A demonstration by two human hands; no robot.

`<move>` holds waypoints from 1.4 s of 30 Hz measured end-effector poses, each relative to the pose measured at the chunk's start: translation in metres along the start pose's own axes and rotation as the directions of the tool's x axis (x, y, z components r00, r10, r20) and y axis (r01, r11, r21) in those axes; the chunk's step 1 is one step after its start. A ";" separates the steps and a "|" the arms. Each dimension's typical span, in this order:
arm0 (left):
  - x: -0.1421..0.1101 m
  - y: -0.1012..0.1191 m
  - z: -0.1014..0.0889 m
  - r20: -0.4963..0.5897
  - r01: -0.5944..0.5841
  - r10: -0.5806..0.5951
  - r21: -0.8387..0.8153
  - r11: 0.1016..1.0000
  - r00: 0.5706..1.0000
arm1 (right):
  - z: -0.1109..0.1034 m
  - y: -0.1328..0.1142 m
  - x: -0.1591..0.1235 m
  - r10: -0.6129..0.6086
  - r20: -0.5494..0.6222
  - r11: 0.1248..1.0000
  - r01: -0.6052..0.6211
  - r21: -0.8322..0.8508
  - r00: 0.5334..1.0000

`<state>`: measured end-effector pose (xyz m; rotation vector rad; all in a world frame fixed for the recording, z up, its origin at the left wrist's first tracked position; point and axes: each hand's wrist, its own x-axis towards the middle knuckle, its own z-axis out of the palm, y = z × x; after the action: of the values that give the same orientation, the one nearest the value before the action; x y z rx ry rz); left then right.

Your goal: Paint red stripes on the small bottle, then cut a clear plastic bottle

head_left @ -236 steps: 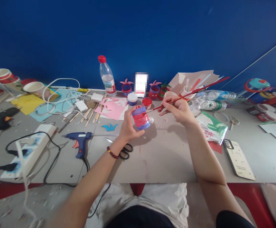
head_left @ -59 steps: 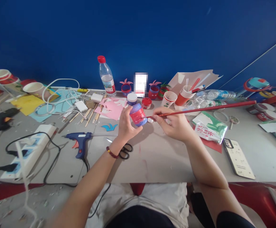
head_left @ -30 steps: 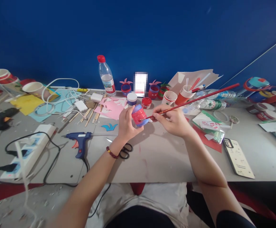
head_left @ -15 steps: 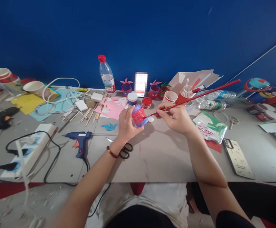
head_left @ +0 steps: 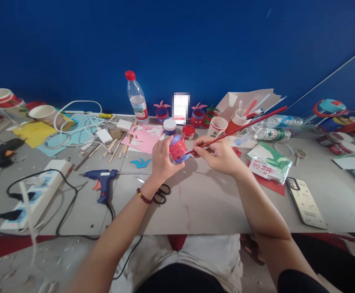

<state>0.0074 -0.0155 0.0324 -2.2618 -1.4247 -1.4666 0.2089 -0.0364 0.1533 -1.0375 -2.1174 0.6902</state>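
My left hand (head_left: 162, 159) is wrapped around a small round piece (head_left: 177, 147), painted red across the middle with blue at its ends; it is tilted above the table. Between the fingers of my right hand (head_left: 215, 154) is a long red paintbrush (head_left: 241, 129), its tip touching the red band. Just behind stand an open jar of red paint (head_left: 188, 132) and a white-lidded jar of blue paint (head_left: 169, 127). A blue paper cut-out (head_left: 140, 163) and black-handled scissors (head_left: 162, 193) lie by my left wrist.
A blue glue gun (head_left: 102, 183) and a white power strip (head_left: 38, 194) with cords lie left. A water bottle (head_left: 138, 99) stands at the back. Paper cups (head_left: 217, 127), plastic bottles (head_left: 273, 133) and a phone (head_left: 307, 203) are on the right.
My right hand has moved left with the paintbrush, and the brush tip has slid from the right side of the red band towards its lower middle. My left hand is nearly still.
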 end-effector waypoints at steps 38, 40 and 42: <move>-0.001 0.002 -0.002 -0.066 -0.005 -0.002 -0.103 0.995 0.998 | -0.023 0.018 0.003 0.167 -0.196 0.969 -0.124 0.212 0.966; -0.001 0.002 -0.003 -0.050 0.005 -0.011 -0.122 0.993 0.999 | -0.024 0.016 0.003 0.184 -0.199 0.956 -0.128 0.265 0.962; -0.001 0.002 -0.003 -0.041 0.010 -0.015 -0.113 0.994 0.999 | -0.025 0.013 0.003 0.205 -0.203 0.943 -0.137 0.304 0.958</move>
<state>0.0066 -0.0185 0.0338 -2.2749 -1.3805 -1.6281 0.2325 -0.0221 0.1609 -1.0903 -1.6813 0.8859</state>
